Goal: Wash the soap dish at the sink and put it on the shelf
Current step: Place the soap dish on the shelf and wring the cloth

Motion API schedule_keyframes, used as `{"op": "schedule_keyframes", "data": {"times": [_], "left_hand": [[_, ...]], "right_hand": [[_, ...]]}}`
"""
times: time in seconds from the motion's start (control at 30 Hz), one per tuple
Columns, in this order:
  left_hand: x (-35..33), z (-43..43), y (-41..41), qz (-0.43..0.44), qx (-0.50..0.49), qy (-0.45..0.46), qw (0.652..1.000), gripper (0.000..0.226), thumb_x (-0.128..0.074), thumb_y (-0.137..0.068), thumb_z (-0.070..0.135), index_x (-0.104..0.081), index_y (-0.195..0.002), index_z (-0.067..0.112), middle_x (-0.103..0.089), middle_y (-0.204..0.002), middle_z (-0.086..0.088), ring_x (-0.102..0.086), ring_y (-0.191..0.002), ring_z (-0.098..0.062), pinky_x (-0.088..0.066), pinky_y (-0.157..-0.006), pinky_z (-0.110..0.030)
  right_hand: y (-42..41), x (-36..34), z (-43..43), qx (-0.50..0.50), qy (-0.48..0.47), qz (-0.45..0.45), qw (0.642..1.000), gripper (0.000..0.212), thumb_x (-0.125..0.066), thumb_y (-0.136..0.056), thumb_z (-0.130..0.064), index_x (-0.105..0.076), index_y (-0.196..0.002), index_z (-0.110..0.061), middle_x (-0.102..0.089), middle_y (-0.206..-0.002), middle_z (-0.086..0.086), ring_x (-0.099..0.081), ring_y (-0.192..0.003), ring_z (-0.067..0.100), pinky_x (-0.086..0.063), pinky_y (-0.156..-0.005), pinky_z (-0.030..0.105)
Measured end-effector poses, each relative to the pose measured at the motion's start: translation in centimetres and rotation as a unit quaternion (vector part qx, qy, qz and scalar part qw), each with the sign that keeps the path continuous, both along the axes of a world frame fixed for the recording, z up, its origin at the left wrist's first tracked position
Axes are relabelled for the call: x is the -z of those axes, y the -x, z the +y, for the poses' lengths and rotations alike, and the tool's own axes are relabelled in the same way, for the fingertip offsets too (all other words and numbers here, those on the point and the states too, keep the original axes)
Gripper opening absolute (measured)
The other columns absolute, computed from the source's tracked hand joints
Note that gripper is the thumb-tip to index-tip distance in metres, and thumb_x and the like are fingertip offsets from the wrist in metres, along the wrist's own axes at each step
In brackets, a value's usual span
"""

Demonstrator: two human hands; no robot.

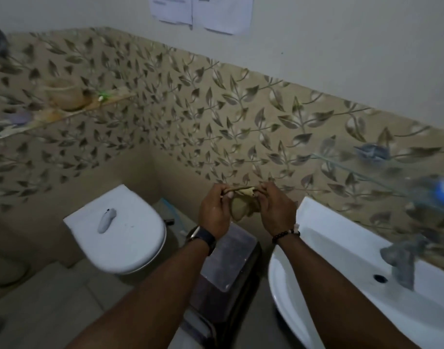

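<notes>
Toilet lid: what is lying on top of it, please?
One small, pale grey oblong object with a dark tip lies on the closed white toilet lid. The blur hides what it is. The lid covers the bowl beneath, so nothing inside shows.

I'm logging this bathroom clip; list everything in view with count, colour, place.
soap dish: one, tan, above the bin
sink: one, white, lower right
tap: one, grey, on sink
toilet: one, white, lid shut, lower left
small object: one, grey, on toilet lid
bin: one, dark, between toilet and sink
left shelf: one, glass, left wall
bowl: one, tan, on left shelf
right shelf: one, glass, above sink
papers: two, white, wall top
left hand: one, pinching soap dish
right hand: one, pinching soap dish
</notes>
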State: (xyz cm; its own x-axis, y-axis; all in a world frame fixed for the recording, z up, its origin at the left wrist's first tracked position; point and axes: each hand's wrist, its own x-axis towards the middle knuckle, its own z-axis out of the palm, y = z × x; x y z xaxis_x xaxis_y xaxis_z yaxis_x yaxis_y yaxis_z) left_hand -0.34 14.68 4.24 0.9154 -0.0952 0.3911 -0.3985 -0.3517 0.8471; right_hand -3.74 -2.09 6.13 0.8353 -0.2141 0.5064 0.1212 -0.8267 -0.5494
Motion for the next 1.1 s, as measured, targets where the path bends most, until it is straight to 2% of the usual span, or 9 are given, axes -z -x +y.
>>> {"op": "schedule_keyframes", "data": {"times": [0.13,0.27,0.37,0.6,0.7,0.77,0.87,1.03,1.1], "left_hand": [[5.1,2.4,-0.8,0.149,-0.023,0.010,0.988,0.019,-0.052,-0.103,0.025,-0.058,-0.096,0.008,-0.063,-0.083,-0.008,-0.055,-0.070,-0.016,-0.044,-0.063,-0.032],[10.1,3.1,-1.3,0.326,-0.003,0.124,0.937,0.017,-0.056,-0.101,0.009,-0.058,-0.084,0.005,-0.059,-0.069,-0.005,-0.052,-0.063,-0.015,-0.048,-0.053,-0.020],[14.3,2.9,-2.0,0.409,-0.016,0.154,0.899,0.017,-0.059,-0.100,0.015,-0.065,-0.088,0.005,-0.068,-0.078,-0.006,-0.059,-0.073,-0.020,-0.053,-0.069,-0.036],[21.3,1.2,-5.7,0.514,-0.051,0.254,0.818,0.014,-0.058,-0.099,0.011,-0.065,-0.089,0.017,-0.069,-0.083,-0.007,-0.066,-0.070,-0.022,-0.057,-0.068,-0.037],[23.7,1.1,-7.3,0.503,-0.068,0.211,0.835,0.008,-0.055,-0.100,0.011,-0.061,-0.104,0.011,-0.068,-0.087,-0.009,-0.066,-0.073,-0.022,-0.058,-0.068,-0.036],[25.4,1.5,-8.0,0.491,-0.045,0.114,0.863,0.020,-0.054,-0.101,0.011,-0.063,-0.117,0.004,-0.070,-0.106,-0.016,-0.067,-0.090,-0.029,-0.058,-0.085,-0.044],[26.9,1.6,-7.5,0.469,0.001,-0.001,0.883,0.033,-0.053,-0.101,0.009,-0.058,-0.133,0.003,-0.065,-0.127,-0.015,-0.061,-0.119,-0.035,-0.051,-0.099,-0.029],[28.8,1.1,-6.5,0.383,0.020,-0.159,0.910,0.040,-0.059,-0.095,0.012,-0.057,-0.135,0.008,-0.062,-0.134,-0.016,-0.058,-0.124,-0.034,-0.045,-0.104,-0.040],[29.8,1.1,-7.0,0.351,0.073,-0.207,0.910,0.045,-0.057,-0.095,0.010,-0.052,-0.140,0.010,-0.056,-0.143,-0.014,-0.053,-0.131,-0.031,-0.042,-0.110,-0.040]], "right_hand": [[-2.4,3.4,1.3,-0.054,0.000,0.169,0.984,0.046,-0.041,-0.097,-0.047,-0.062,-0.113,-0.009,-0.070,-0.104,0.014,-0.063,-0.091,0.036,-0.047,-0.071,0.040],[-4.6,7.0,1.4,-0.098,0.026,0.314,0.944,0.022,-0.052,-0.100,-0.039,-0.058,-0.102,-0.018,-0.069,-0.099,0.012,-0.062,-0.086,0.032,-0.035,-0.064,0.031],[-6.8,10.3,1.6,-0.098,0.056,0.378,0.919,0.026,-0.051,-0.099,-0.041,-0.060,-0.107,-0.019,-0.071,-0.104,0.012,-0.065,-0.092,0.033,-0.038,-0.068,0.029],[-14.2,18.7,1.7,-0.093,0.128,0.446,0.881,0.036,-0.050,-0.100,-0.040,-0.060,-0.128,-0.018,-0.065,-0.128,0.015,-0.062,-0.113,0.035,-0.050,-0.089,0.039],[-16.7,21.8,1.9,-0.092,0.145,0.441,0.881,0.031,-0.050,-0.099,-0.038,-0.058,-0.123,-0.021,-0.065,-0.125,0.015,-0.063,-0.110,0.037,-0.051,-0.086,0.043],[-17.4,23.7,1.9,-0.071,0.158,0.448,0.877,0.030,-0.047,-0.098,-0.036,-0.055,-0.123,-0.021,-0.062,-0.126,0.014,-0.060,-0.112,0.037,-0.051,-0.088,0.046],[-17.0,26.6,2.3,-0.053,0.220,0.466,0.855,0.034,-0.040,-0.102,-0.030,-0.049,-0.133,-0.019,-0.050,-0.136,0.014,-0.048,-0.121,0.037,-0.046,-0.096,0.047],[-14.8,30.5,4.5,-0.149,0.137,0.534,0.821,0.048,-0.046,-0.101,-0.041,-0.048,-0.143,-0.017,-0.042,-0.155,0.008,-0.038,-0.141,0.030,-0.031,-0.118,0.044],[-14.3,31.9,4.6,-0.166,0.195,0.529,0.809,0.050,-0.045,-0.100,-0.045,-0.046,-0.144,-0.022,-0.038,-0.156,0.005,-0.033,-0.144,0.027,-0.027,-0.120,0.044]]}}
